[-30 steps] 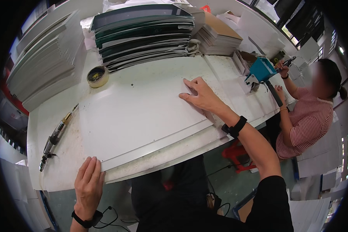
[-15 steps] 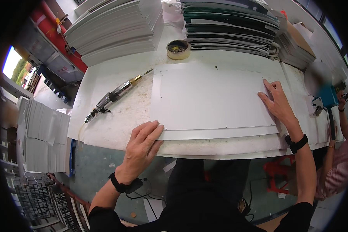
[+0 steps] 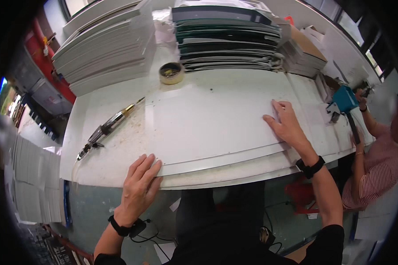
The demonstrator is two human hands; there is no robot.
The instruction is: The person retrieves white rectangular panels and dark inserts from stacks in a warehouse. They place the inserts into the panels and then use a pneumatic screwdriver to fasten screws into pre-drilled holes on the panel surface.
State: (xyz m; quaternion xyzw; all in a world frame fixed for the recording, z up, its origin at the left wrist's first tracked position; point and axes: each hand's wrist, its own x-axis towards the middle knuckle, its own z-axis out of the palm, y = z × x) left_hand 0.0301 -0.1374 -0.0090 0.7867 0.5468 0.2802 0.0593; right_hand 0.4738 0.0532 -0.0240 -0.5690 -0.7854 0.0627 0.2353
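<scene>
Your left hand (image 3: 138,189), fingers together, and right hand (image 3: 290,126), fingers apart, flank the white panel (image 3: 212,126); uneven pressure could skew it.

A person in black sleeves sets the left hand (image 3: 139,185) at the near left corner of a white panel (image 3: 208,132) lying flat on a tabletop (image 3: 124,148), the right hand (image 3: 289,128), thumb and forefinger spread, at its right side. Beyond the left hand, to its left, a metal hand tool (image 3: 106,128) lies slantwise. Farther out from both hands sit a round tub (image 3: 171,77) and stacks of white boards (image 3: 106,53) and dark-edged sheets (image 3: 227,44). Right of the right hand, a co-worker (image 3: 378,172) in stripes works beside a teal device (image 3: 345,98).
</scene>
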